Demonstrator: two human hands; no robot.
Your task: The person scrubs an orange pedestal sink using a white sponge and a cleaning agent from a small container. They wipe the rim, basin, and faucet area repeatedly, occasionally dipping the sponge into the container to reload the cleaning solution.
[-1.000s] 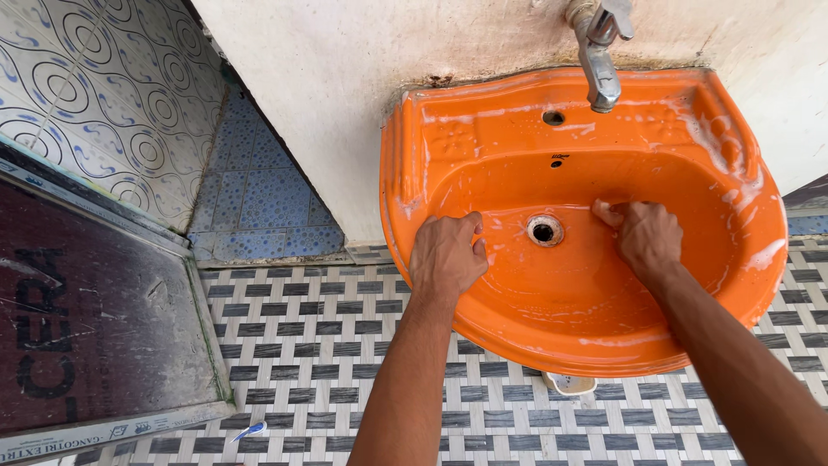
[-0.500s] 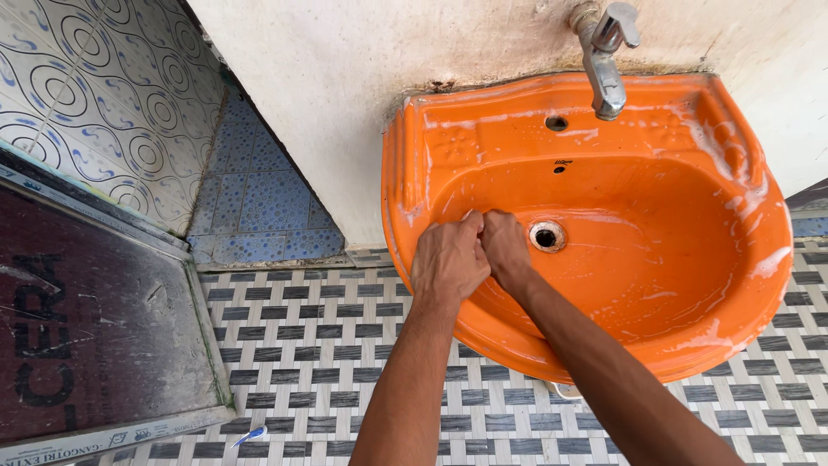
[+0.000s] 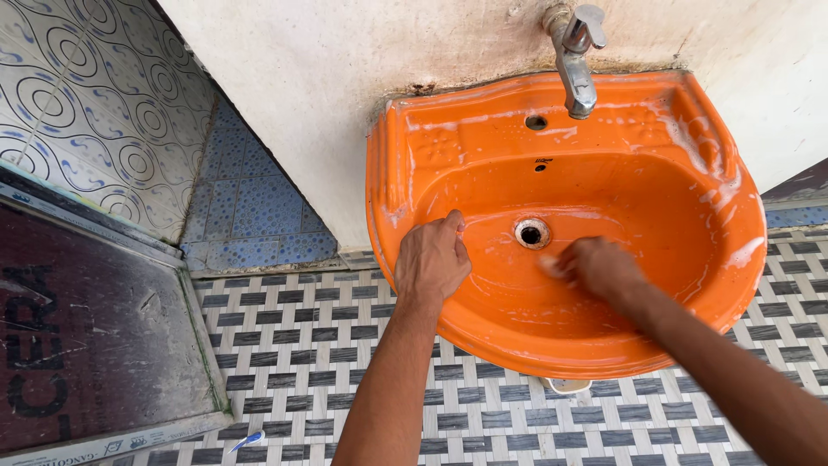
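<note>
1. Basin [image 3: 483,129], orange and wall-hung, fills the upper right of the head view; its long axis runs 9 to 3 o'clock. White soap streaks cling to the rim and inner walls, thickest toward 2 o'clock.
2. Drain [image 3: 530,233] sits at the bowl's centre, with the tap [image 3: 576,73] straight above it at 12 o'clock.
3. Left hand [image 3: 431,259] rests on the inner wall near the rim at 9 o'clock from the drain. Fingers are curled into a loose fist with the knuckles pressed to the orange surface. Whether anything sits in the palm I cannot tell.
4. Right hand [image 3: 595,266] lies on the bowl floor at about 4 o'clock from the drain, just beside it. It is blurred; the fingers look bunched downward against the surface. A pale spot shows at its fingertips, but whether it is a cloth, a scrubber or foam I cannot tell.
5. Key relation: the drain lies between the two hands, nearer the right one. From the right fingers it sits toward 10 o'clock, from the left toward 3 o'clock.
6. Floor [image 3: 302,345] below is a grey and white woven-pattern tile. A dark board [image 3: 95,336] lies at 9 o'clock, and a small blue and white object [image 3: 248,441] lies near its lower corner.
</note>
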